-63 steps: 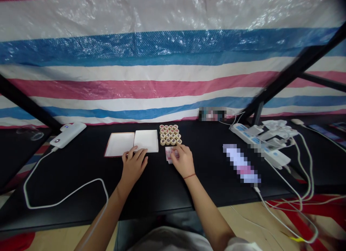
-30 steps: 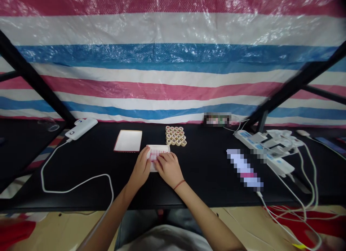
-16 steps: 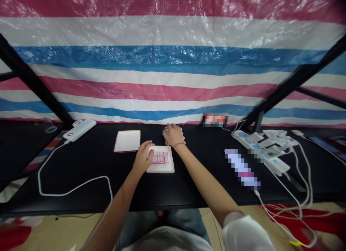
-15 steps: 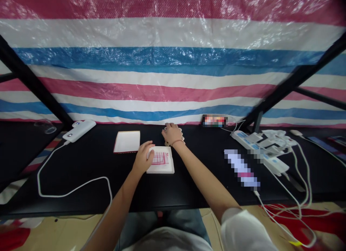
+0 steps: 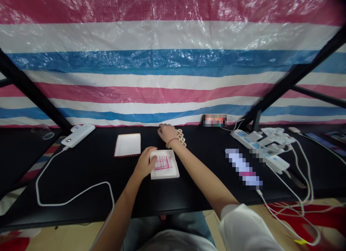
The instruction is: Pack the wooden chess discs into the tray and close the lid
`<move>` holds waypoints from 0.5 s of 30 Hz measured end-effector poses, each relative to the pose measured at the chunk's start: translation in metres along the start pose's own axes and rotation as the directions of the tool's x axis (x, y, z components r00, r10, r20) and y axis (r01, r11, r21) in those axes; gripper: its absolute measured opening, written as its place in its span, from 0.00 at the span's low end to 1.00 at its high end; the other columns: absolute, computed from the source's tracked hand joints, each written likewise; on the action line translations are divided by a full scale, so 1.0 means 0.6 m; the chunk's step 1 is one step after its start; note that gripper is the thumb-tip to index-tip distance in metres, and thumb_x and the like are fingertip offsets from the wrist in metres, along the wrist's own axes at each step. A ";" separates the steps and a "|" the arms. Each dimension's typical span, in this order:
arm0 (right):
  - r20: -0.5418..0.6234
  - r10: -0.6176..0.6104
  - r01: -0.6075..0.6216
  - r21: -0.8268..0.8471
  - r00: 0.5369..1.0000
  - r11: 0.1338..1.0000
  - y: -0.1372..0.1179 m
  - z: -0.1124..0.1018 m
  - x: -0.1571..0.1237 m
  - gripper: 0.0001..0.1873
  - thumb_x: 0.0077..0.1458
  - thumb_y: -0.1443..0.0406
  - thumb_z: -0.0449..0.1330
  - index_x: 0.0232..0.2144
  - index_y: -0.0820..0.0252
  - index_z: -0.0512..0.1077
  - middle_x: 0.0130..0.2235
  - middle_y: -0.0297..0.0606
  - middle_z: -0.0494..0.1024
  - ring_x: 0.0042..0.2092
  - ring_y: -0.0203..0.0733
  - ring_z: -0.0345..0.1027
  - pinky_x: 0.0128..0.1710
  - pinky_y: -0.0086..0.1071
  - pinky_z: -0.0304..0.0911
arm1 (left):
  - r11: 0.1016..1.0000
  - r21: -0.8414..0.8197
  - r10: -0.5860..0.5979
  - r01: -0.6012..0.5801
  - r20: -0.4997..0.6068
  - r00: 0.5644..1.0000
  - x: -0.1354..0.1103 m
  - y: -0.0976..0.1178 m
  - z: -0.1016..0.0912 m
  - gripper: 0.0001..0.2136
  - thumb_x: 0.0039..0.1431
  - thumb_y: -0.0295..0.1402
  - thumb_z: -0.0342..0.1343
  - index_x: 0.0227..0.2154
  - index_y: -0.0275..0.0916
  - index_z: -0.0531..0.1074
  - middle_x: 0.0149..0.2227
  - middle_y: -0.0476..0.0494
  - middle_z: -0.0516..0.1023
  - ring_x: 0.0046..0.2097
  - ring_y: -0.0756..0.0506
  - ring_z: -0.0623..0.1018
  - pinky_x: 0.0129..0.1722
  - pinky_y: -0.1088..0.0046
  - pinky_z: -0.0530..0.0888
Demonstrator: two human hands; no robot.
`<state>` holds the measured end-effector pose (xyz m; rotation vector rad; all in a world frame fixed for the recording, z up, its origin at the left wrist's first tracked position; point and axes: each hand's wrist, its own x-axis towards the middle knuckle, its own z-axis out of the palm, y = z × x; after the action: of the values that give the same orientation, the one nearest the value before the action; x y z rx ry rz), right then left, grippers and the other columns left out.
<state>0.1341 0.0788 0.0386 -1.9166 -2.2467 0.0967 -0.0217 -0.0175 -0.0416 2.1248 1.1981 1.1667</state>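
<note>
Matte black tabletop (image 5: 89,171), round wooden xiangqi pieces (image 5: 180,137) in a narrow diagonal strip just right of the curled right hand (image 5: 167,133), any hold on them impossible to tell, and farther off, the flat, open left hand (image 5: 144,164) on a white square card with a pink grid (image 5: 165,165).
</note>
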 end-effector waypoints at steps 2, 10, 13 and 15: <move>-0.078 -0.115 0.130 0.230 0.990 0.965 -0.006 -0.004 -0.039 0.17 0.60 0.64 0.53 0.51 0.61 0.69 0.44 0.43 0.78 0.44 0.41 0.71 0.45 0.32 0.61 | 1.000 0.002 -0.027 0.027 -0.014 1.000 -0.001 -0.001 0.003 0.16 0.59 0.27 0.46 0.50 0.39 0.68 0.51 0.38 0.73 0.54 0.43 0.72 0.57 0.59 0.69; -0.214 -0.264 0.340 0.609 0.940 0.716 0.016 0.036 -0.159 0.10 0.53 0.68 0.59 0.40 0.59 0.74 0.41 0.38 0.79 0.41 0.38 0.73 0.42 0.31 0.67 | 0.989 -0.049 -0.142 0.138 -0.077 0.987 -0.003 -0.012 0.010 0.19 0.58 0.23 0.44 0.52 0.39 0.66 0.48 0.39 0.77 0.51 0.45 0.76 0.54 0.60 0.72; -0.162 -0.375 0.398 0.561 0.913 0.726 0.012 0.046 -0.162 0.09 0.52 0.71 0.59 0.38 0.58 0.74 0.41 0.38 0.79 0.42 0.38 0.73 0.44 0.31 0.67 | 0.988 -0.063 -0.145 0.140 -0.076 0.987 -0.006 -0.012 0.010 0.20 0.58 0.23 0.44 0.52 0.38 0.66 0.47 0.39 0.77 0.50 0.45 0.77 0.53 0.61 0.73; -0.134 -0.413 0.419 0.518 0.901 0.746 0.006 0.050 -0.162 0.10 0.53 0.72 0.59 0.38 0.58 0.74 0.43 0.39 0.78 0.43 0.38 0.73 0.45 0.31 0.66 | 0.987 -0.067 -0.151 0.146 -0.079 0.985 -0.008 -0.011 0.009 0.19 0.58 0.24 0.44 0.52 0.38 0.66 0.47 0.39 0.78 0.50 0.45 0.77 0.53 0.61 0.73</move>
<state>0.1465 -0.0140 -0.0008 -1.0976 -2.2581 0.5824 -0.0215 -0.0175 -0.0516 1.9234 1.3166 1.2199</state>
